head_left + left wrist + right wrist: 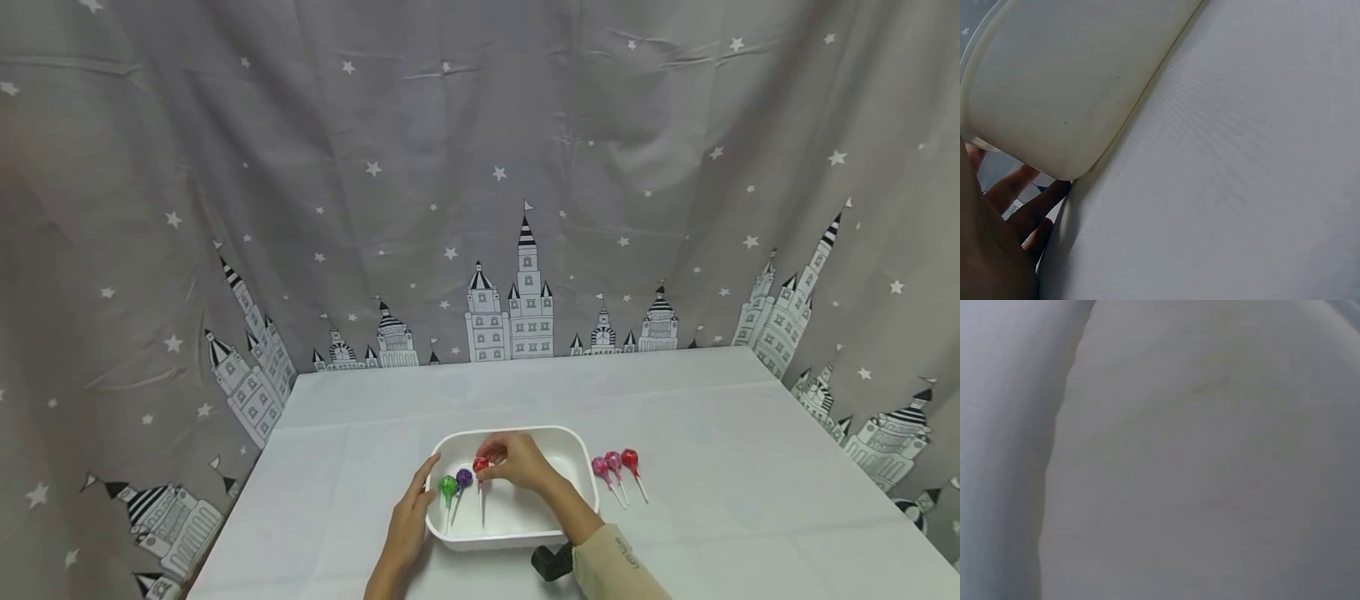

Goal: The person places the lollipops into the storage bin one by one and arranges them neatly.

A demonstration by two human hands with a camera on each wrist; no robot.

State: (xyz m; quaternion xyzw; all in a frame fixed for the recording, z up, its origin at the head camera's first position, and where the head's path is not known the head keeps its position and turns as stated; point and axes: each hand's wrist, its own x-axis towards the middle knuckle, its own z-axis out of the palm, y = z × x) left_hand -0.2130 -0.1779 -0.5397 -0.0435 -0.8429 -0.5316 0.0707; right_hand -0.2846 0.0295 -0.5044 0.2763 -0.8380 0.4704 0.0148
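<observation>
A white tray [517, 537] stands on the table, holding a green lollipop [448, 487] and a purple lollipop [464, 478] side by side at its left. Just right of them my right hand [519, 461] pinches the head of a red lollipop [481, 465] inside the tray, its stick pointing toward me. My left hand [408, 521] touches the tray's left side with extended fingers. In the left wrist view, the fingers of my left hand [1016, 219] rest against the tray's outer wall [1054, 81]. The right wrist view shows only pale, blurred surfaces, without the hand.
On the white table [360, 433], right of the tray, lie two pink lollipops, one outer [600, 467] and one inner [613, 460], beside another red lollipop [630, 459]. A grey curtain [420, 125] hangs behind. A black device [552, 563] is at my right wrist.
</observation>
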